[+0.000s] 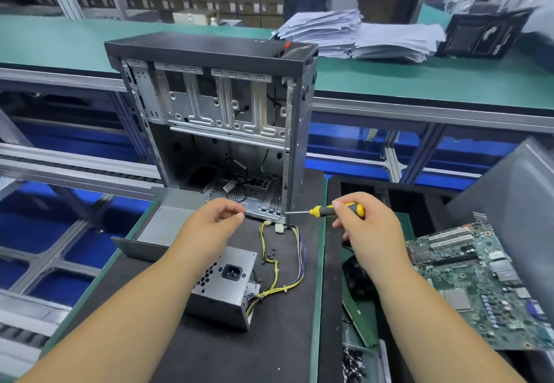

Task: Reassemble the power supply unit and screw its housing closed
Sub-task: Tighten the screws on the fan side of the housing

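Observation:
The grey power supply unit (223, 288) lies on the black mat, its socket face up and its yellow and purple cable bundle (281, 262) trailing toward the case. A bent grey cover panel (168, 226) lies behind it. My right hand (364, 229) grips a yellow and black screwdriver (335, 210), its shaft pointing left. My left hand (214, 223) hovers above the unit with thumb and forefinger pinched together near the tip; whatever it may hold is too small to see. Small black screws (271, 255) lie loose on the mat.
An open computer case (218, 119) stands upright behind the mat. A green motherboard (485, 286) lies at the right, with a tray of screws (355, 363) near the bottom edge. Paper stacks (359, 35) sit on the green bench behind.

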Action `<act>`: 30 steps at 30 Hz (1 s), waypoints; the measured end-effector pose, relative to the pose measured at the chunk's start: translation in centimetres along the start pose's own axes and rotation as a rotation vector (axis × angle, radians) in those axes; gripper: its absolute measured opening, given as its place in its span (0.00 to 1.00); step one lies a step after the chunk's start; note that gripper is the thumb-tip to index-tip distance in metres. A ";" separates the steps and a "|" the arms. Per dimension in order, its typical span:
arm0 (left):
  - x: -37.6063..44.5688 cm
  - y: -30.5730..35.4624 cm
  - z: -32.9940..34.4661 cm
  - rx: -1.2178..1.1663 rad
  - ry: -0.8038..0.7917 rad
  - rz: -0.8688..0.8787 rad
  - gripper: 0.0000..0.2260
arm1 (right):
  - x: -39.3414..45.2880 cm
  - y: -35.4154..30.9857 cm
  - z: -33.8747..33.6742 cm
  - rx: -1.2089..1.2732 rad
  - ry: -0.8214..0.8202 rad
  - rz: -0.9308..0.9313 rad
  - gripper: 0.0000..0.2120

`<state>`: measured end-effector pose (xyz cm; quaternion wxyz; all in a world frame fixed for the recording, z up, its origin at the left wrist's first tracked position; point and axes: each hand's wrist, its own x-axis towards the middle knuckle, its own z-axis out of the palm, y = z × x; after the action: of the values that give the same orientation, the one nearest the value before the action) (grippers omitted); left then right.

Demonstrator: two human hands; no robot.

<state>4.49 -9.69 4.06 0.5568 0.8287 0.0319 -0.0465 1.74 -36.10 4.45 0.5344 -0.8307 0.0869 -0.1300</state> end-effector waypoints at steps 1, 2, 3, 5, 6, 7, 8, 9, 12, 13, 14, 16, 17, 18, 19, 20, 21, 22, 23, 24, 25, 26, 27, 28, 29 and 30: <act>0.0 0.2 0.4 -0.017 0.020 -0.007 0.08 | 0.0 -0.3 -0.6 0.009 0.007 -0.016 0.04; -0.1 0.4 0.8 -0.029 0.046 -0.015 0.08 | 0.1 -0.5 -1.0 0.009 0.006 -0.029 0.03; -0.2 0.6 1.0 -0.044 0.071 -0.019 0.08 | 0.1 -0.5 -1.0 -0.001 -0.006 -0.036 0.03; -0.4 1.0 1.3 -0.074 0.101 -0.022 0.08 | 0.3 0.1 -0.5 -0.086 -0.057 -0.041 0.03; -0.5 1.2 1.3 -0.080 0.103 -0.020 0.09 | 0.5 0.6 0.0 -0.149 -0.086 -0.033 0.04; -0.7 1.3 1.2 -0.077 0.102 -0.015 0.09 | 0.6 1.1 0.7 -0.201 -0.113 -0.016 0.04; -1.0 1.4 1.1 -0.071 0.101 -0.006 0.09 | 0.7 1.7 1.5 -0.227 -0.138 0.002 0.03; -1.2 1.4 0.9 -0.063 0.104 0.004 0.09 | 0.8 2.2 2.3 -0.230 -0.157 0.013 0.03; -2.0 1.0 0.0 -0.035 0.133 0.019 0.08 | 1.1 3.1 4.8 -0.233 -0.177 -0.015 0.02; -2.2 0.9 -0.4 -0.034 0.144 0.020 0.09 | 1.3 3.2 5.6 -0.243 -0.187 -0.032 0.02; -2.4 0.7 -0.8 -0.037 0.155 0.019 0.09 | 1.5 3.2 6.4 -0.264 -0.203 -0.048 0.02; -2.7 0.5 -1.6 -0.032 0.183 0.007 0.09 | 1.9 3.2 8.0 -0.340 -0.246 -0.071 0.03; -2.9 0.4 -2.0 -0.024 0.202 -0.001 0.08 | 2.2 3.2 8.7 -0.388 -0.268 -0.079 0.03; -3.0 0.3 -2.4 -0.016 0.221 -0.009 0.08 | 2.4 3.2 9.3 -0.436 -0.292 -0.087 0.04; -3.1 0.2 -2.7 -0.012 0.237 -0.014 0.08 | 2.6 3.2 9.8 -0.483 -0.314 -0.096 0.05; -3.3 0.0 -3.1 -0.012 0.247 -0.018 0.08 | 2.8 3.3 10.3 -0.530 -0.331 -0.108 0.07; -3.4 -0.1 -3.4 -0.019 0.252 -0.020 0.08 | 3.0 3.4 10.6 -0.574 -0.340 -0.126 0.08; -3.5 -0.2 -3.7 -0.028 0.256 -0.023 0.08 | 3.1 3.4 10.9 -0.610 -0.341 -0.148 0.09; -3.6 -0.4 -4.0 -0.035 0.261 -0.027 0.08 | 3.1 3.4 11.2 -0.633 -0.336 -0.168 0.09; -3.6 -0.5 -4.2 -0.037 0.267 -0.034 0.08 | 3.0 3.4 11.3 -0.644 -0.331 -0.186 0.09; -3.7 -0.6 -4.4 -0.038 0.274 -0.043 0.07 | 3.0 3.4 11.5 -0.647 -0.327 -0.198 0.09; -3.7 -0.8 -4.6 -0.039 0.279 -0.053 0.07 | 2.9 3.3 11.5 -0.646 -0.323 -0.205 0.09; -3.7 -0.8 -4.6 -0.043 0.281 -0.060 0.06 | 2.8 3.1 11.5 -0.641 -0.321 -0.205 0.09; -3.8 -0.9 -4.6 -0.051 0.281 -0.063 0.06 | 2.8 3.0 11.5 -0.635 -0.320 -0.204 0.08; -3.7 -1.0 -4.5 -0.060 0.281 -0.064 0.06 | 2.7 2.8 11.3 -0.625 -0.319 -0.203 0.08; -3.7 -1.0 -4.5 -0.068 0.278 -0.065 0.06 | 2.7 2.6 11.1 -0.611 -0.318 -0.204 0.07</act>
<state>0.86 -5.20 5.29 0.5731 0.8062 0.1371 0.0520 7.68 -28.31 -2.03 0.2526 -0.9663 -0.0456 -0.0199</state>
